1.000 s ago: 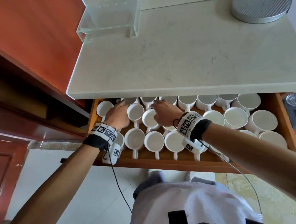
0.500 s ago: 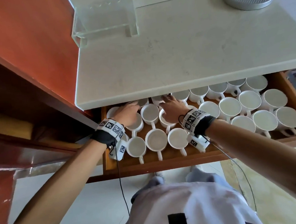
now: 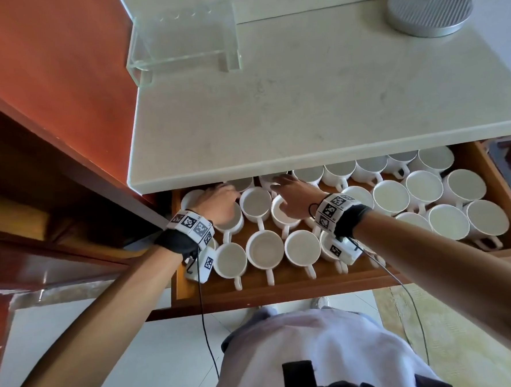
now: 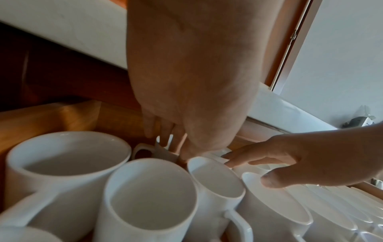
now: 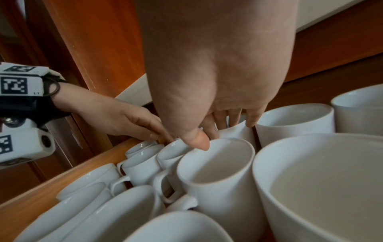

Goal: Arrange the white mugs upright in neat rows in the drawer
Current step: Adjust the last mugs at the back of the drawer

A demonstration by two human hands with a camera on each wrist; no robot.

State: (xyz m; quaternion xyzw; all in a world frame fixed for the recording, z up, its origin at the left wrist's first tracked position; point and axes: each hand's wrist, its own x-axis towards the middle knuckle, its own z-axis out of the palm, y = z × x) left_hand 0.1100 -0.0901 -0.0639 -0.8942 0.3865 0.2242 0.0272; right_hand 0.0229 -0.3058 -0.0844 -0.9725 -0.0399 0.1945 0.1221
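Many white mugs (image 3: 389, 197) stand upright in rows in the open wooden drawer (image 3: 284, 290), handles mostly toward me. Both hands reach to the back-left mugs, partly under the countertop edge. My left hand (image 3: 232, 193) dips its fingers (image 4: 165, 139) behind a back-row mug (image 4: 163, 153), with the thumb on its near side. My right hand (image 3: 277, 181) drapes its fingers (image 5: 234, 121) over the neighbouring back-row mug (image 5: 238, 132). Its thumb (image 5: 200, 141) touches the rim of a second-row mug (image 5: 217, 172). The back row is half hidden by the countertop.
A pale stone countertop (image 3: 332, 99) overhangs the drawer's back. On it stand a clear acrylic stand (image 3: 185, 39) and a round metal base (image 3: 428, 12). Red-brown cabinet panels (image 3: 47, 86) close in on the left. The mugs at the drawer's right end sit less evenly.
The head view has swung, so more of the drawer's right end shows. Both hands stay at the back-left mugs and have reached slightly deeper under the countertop edge.
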